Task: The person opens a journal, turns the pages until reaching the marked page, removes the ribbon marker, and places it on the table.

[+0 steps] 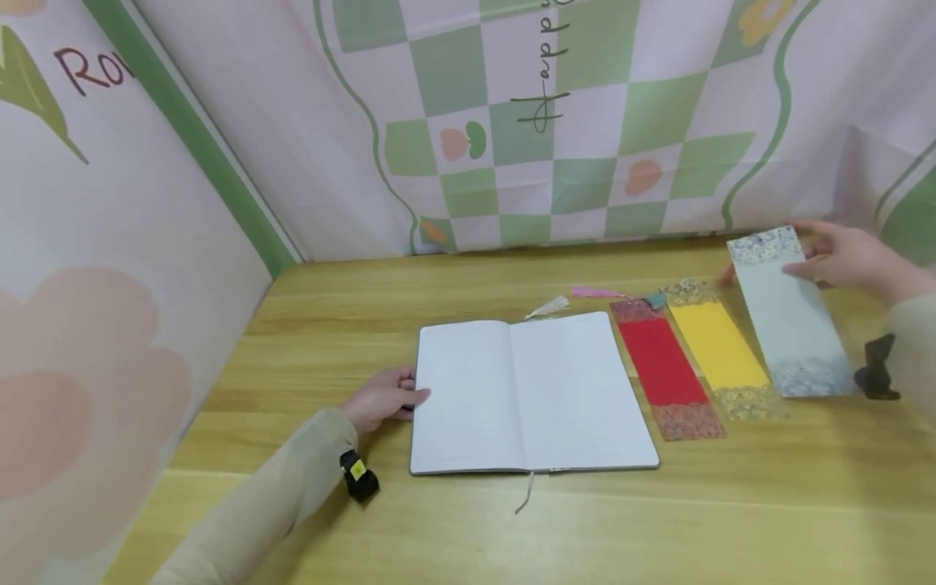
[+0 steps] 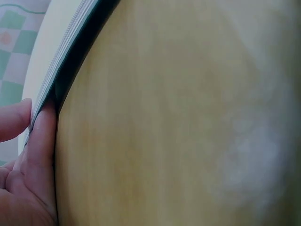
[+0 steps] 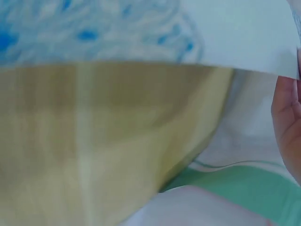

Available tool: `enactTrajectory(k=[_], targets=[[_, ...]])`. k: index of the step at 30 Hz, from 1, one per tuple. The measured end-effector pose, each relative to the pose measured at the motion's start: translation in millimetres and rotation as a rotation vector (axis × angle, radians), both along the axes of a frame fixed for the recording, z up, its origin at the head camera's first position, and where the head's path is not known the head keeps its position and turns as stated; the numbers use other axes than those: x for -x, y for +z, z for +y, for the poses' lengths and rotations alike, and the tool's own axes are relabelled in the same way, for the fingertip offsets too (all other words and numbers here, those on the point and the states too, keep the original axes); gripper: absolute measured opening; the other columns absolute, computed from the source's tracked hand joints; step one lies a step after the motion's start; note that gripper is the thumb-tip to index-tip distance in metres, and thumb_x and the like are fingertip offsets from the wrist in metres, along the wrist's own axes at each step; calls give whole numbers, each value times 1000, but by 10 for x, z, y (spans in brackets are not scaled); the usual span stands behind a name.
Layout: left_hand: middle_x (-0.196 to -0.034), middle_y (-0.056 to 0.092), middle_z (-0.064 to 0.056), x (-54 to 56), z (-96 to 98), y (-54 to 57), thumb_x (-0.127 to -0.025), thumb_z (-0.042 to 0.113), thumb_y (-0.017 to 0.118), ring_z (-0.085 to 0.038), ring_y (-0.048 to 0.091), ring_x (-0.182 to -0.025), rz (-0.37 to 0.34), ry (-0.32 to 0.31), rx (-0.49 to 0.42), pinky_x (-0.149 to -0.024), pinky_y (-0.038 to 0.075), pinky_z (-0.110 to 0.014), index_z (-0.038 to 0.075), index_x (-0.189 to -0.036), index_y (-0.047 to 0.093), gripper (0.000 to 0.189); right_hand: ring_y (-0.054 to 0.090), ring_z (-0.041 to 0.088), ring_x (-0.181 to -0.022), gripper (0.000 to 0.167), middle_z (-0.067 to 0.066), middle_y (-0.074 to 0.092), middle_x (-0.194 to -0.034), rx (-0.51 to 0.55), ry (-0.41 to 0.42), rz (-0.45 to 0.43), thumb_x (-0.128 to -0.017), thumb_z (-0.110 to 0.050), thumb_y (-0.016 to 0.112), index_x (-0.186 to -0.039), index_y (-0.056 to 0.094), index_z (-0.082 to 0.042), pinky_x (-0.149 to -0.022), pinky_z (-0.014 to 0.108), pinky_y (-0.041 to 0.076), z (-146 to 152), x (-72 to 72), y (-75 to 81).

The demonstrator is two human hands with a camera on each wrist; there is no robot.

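An open notebook point(image 1: 468, 398) with blank-looking white pages lies on the table. My left hand point(image 1: 382, 398) grips its left edge, thumb on the page; in the left wrist view a finger point(image 2: 43, 136) reaches under the dark cover. At the right, my right hand point(image 1: 841, 256) pinches a pale blue bookmark point(image 1: 786, 313) by its upper right edge, tilted up off the table. The bookmark's patterned end point(image 3: 94, 33) fills the top of the right wrist view. Left of it lie a yellow bookmark point(image 1: 717, 341) and a red bookmark point(image 1: 661, 357), both with lace-like ends.
A white tassel point(image 1: 548, 307) and a pink tassel point(image 1: 595, 292) lie behind the notebook, near a teal tassel point(image 1: 656, 301). A ribbon point(image 1: 526, 494) hangs from the notebook's front edge. A patterned curtain point(image 1: 526, 187) borders the wooden table point(image 1: 329, 292) at the back.
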State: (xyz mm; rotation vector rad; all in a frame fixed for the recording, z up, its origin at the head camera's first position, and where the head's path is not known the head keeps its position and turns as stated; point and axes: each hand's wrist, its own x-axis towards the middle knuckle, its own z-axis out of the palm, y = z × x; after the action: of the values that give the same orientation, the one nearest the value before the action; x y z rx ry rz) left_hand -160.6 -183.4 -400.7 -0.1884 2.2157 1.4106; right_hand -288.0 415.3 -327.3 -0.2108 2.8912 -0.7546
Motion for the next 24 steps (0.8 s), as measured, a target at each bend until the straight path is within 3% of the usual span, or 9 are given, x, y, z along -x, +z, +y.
enactTrajectory(k=[4,9,12,14,17,24], targets=[[-86,52,-2,1,3,-3,-95,14,57,-14,54,-83,-3,8,9,-73,52,-26,1,-117,53,26,58,13,-64,81,43,51,-105,-46,20,-50,-91,-18,63,-142,8,14,-58,29,52,88,38,-142],[-87,52,-3,12,5,0,-94,14,59,-14,54,-83,-6,30,12,-72,52,-27,3,-121,53,30,60,26,-69,77,43,53,-103,-73,53,-36,-87,-16,67,-138,19,16,-60,29,48,111,77,-289],[-90,55,-4,20,0,-9,-94,14,59,-14,54,-83,-11,36,10,-72,53,-26,4,-124,53,33,59,47,-85,80,46,50,-108,-74,72,-35,-84,-17,71,-136,21,18,-71,44,51,94,73,-364],[-90,55,-4,16,-3,-8,-94,14,59,-14,54,-83,-10,29,12,-72,52,-27,4,-123,53,31,51,58,-97,85,48,46,-112,-65,78,-51,-82,-18,74,-136,20,18,-79,56,47,77,59,-404],[-89,55,-4,10,-5,-9,-94,14,59,-14,54,-83,-10,28,9,-71,52,-26,4,-120,54,28,40,63,-109,91,50,39,-118,-61,81,-61,-79,-21,77,-137,18,18,-86,66,39,50,28,-458],[-75,41,-1,0,-27,-5,-93,13,60,-14,50,-77,-2,25,-2,-66,50,-24,5,-98,51,13,46,62,-101,94,50,42,-115,-112,119,-55,-76,-26,79,-134,21,21,-82,65,41,5,9,-502]])
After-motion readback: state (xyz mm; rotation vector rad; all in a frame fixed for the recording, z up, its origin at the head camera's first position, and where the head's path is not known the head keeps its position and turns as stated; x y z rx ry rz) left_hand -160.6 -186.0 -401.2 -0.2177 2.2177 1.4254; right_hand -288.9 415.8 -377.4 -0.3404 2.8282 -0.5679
